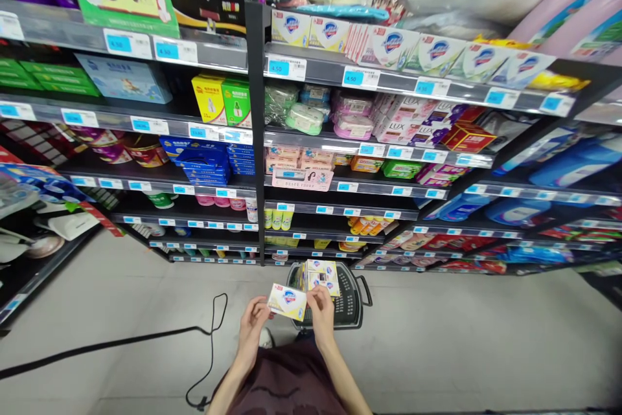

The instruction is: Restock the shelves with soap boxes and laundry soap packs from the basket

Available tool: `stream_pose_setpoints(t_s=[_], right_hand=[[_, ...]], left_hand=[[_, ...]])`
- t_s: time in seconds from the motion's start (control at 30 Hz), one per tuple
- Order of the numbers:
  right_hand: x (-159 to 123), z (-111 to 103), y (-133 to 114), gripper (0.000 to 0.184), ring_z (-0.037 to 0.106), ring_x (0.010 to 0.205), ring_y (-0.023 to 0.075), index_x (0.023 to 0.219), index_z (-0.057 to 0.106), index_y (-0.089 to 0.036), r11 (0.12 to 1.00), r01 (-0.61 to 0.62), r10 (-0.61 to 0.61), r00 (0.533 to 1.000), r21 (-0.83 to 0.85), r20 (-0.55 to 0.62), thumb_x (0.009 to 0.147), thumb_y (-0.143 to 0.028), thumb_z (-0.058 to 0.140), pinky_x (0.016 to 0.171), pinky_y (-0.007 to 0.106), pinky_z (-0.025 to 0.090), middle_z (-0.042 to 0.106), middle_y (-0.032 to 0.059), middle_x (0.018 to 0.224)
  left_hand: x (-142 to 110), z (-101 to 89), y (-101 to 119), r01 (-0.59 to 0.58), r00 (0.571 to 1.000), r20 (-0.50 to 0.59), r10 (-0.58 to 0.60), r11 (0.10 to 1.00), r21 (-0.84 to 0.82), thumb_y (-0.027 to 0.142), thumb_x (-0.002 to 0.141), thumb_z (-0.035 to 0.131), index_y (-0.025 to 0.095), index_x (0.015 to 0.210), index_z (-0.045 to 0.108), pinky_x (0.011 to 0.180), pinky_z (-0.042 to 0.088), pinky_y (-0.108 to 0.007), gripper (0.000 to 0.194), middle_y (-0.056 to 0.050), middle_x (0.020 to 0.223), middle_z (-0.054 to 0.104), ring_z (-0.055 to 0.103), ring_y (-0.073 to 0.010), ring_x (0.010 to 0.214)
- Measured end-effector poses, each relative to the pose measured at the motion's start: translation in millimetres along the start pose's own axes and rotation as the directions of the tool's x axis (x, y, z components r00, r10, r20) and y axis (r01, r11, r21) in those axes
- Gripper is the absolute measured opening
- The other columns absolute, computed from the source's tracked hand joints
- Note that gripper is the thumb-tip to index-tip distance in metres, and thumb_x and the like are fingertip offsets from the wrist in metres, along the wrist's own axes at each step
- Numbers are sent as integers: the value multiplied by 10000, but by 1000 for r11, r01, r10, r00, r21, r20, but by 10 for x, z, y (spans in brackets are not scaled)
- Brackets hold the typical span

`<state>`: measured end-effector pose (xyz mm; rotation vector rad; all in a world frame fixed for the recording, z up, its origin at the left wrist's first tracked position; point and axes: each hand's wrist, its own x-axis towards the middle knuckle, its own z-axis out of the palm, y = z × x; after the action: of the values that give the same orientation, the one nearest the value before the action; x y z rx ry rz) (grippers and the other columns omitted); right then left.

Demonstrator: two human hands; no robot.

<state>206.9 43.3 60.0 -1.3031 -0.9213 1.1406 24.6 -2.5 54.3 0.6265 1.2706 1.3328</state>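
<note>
Left hand [253, 319] and right hand [321, 314] are pinching opposite ends of a white-and-yellow box [286, 302], which is lying between them with its printed face up. Its long axis is running from one hand across to the other, dipping slightly toward the right. Below the right hand, the nearer one, a dark basket [347, 302] is holding packed boxes [318, 267] just beyond those fingers. Well ahead of both hands, a shelf [324, 65] is bearing similar cartons [392, 44].

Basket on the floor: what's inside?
White-and-yellow boxes on its left side; slotted floor of the basket shows on the right. The right hand and held box cover part; whatever's beneath can't be seen.
</note>
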Motion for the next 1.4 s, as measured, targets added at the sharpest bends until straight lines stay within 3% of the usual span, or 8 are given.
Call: stream_pose_setpoints(t_s=[0.67,0.87,1.07,1.23,1.4], right_hand=[[16,51,87,316,478,618,142,789,547,-204,998,-21,20,1000,54,11,782,-467,722,585,243,393,505,-29,694],[6,127,53,364,487,579,148,792,560,-204,996,-54,54,999,74,2,761,-519,740,561,254,400,516,-25,665],[3,186,13,393,477,555,143,797,575,-201,991,-82,80,997,106,18,744,-549,749,546,250,388,511,-33,629],[-5,217,5,397,458,537,133,775,559,-203,982,-108,102,994,156,45,752,-550,751,524,242,372,500,-35,619],[-5,235,8,397,449,525,131,753,560,-205,979,-129,118,990,159,77,760,-557,744,511,236,360,488,-38,591]], left_hand=[[32,1,9,12,997,-70,-11,1000,22,576,683,814,184,1043,656,754,513,-311,555,-35,772,700,648,-222,747],[43,40,-8,-16,986,-166,12,1000,-25,568,690,802,180,1023,662,711,499,-312,530,-31,743,693,668,-237,744],[56,-10,43,19,993,-113,-19,1000,0,587,644,822,175,1019,656,722,510,-327,581,-48,765,707,683,-263,780],[27,46,78,-11,981,-194,10,1000,-5,590,671,794,192,1019,663,681,495,-307,545,-29,730,694,673,-246,736],[11,63,107,-22,979,-204,21,1000,-3,599,656,794,193,1025,654,687,487,-304,567,-27,716,694,662,-243,739]])
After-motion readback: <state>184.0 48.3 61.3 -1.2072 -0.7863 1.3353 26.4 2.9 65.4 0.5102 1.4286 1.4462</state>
